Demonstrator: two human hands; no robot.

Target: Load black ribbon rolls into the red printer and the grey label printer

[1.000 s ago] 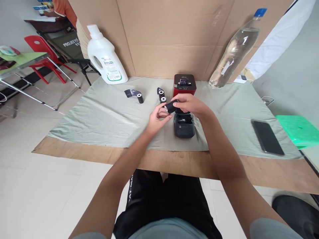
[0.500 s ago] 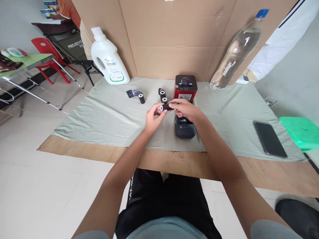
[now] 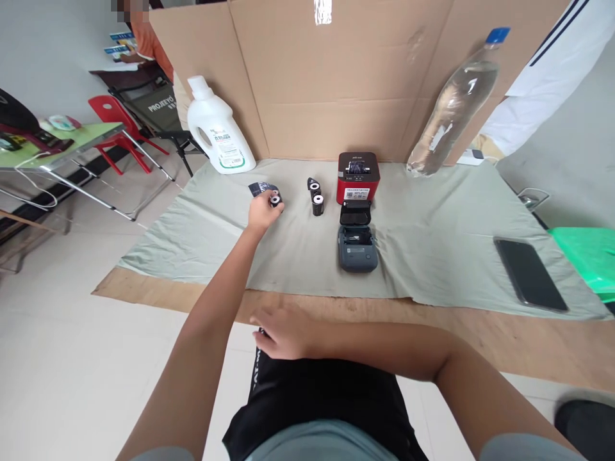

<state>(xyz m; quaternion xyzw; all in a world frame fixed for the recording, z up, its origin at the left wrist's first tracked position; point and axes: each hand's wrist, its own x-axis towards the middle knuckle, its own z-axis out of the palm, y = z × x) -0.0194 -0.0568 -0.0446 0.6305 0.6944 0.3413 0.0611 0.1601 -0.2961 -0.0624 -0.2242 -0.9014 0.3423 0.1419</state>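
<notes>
My left hand (image 3: 262, 214) reaches out over the grey-green cloth (image 3: 202, 224), fingers closed on a small black roll (image 3: 275, 200) with a white core, next to an unrolled black strip (image 3: 259, 188). My right hand (image 3: 281, 333) hangs at the table's front edge above my lap, fingers curled under; what they hold, if anything, is hidden. Two more black rolls (image 3: 316, 195) stand left of a red label printer (image 3: 358, 176). In front of it lies a dark grey printer (image 3: 356, 246) with its lid open.
A white detergent jug (image 3: 218, 134) and a clear plastic bottle (image 3: 451, 105) lean against the cardboard wall (image 3: 327, 77). A black phone (image 3: 531, 274) lies at the right on the cloth. A green stool (image 3: 589, 256) stands at the right, folding chairs and a table at the left.
Both hands held a black roll above the grey printer. Now the left hand has reached left to the roll by the strip, and the right hand has drawn back to the table edge.
</notes>
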